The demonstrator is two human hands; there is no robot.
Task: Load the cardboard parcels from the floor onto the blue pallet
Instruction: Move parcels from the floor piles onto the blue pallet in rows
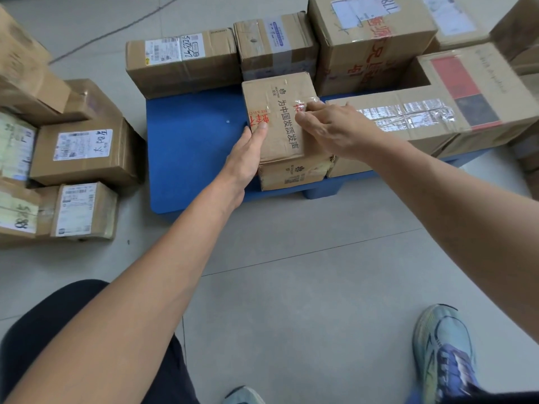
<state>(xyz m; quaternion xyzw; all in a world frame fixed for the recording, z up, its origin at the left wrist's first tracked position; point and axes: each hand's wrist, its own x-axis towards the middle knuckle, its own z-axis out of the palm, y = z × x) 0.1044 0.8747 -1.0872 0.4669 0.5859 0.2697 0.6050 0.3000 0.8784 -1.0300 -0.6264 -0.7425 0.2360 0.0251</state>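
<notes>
The blue pallet (189, 147) carries a back row of larger boxes (370, 39), its near-left deck bare. The small printed parcel (277, 123) sits at its front edge, snug against a long box (408, 115), probably to pack tight. The left hand (248, 153) presses its side with straight fingers, and the right hand (332, 129) curls its fingers over the top.

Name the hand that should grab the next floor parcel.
Left, likely. The left hand lies on the left side of the printed parcel, toward the floor parcels; the right hand is across it, farther away.
</notes>
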